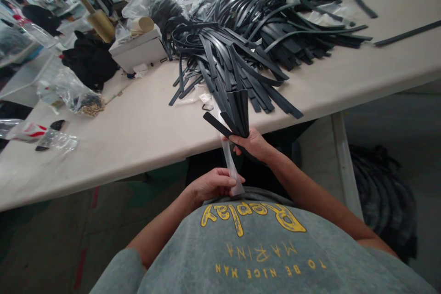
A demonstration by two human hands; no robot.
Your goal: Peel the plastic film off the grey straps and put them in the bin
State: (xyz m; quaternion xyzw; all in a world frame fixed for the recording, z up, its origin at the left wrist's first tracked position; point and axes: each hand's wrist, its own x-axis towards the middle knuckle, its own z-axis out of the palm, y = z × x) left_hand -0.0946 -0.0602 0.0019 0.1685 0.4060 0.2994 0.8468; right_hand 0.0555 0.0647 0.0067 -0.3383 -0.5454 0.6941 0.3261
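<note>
My right hand [254, 144] is closed round a bunch of flat black straps [239, 112], held up at the front edge of the table. One strap end sticks out to the left of the bunch. Lower down, close to my shirt, my left hand [217, 182] pinches a narrow translucent plastic strip [231, 163]. The strip runs up from my left fingers toward the bunch and passes behind it. A large heap of loose black straps [220, 55] lies on the table just beyond my hands.
More black straps [285, 23] are piled behind. At left stand a white box [139, 50] with a tape roll [142, 24], a black cloth bundle [90, 59] and a plastic bag of small metal parts [81, 96]. Coiled dark material [386, 197] lies below at right. A person [39, 13] sits far left.
</note>
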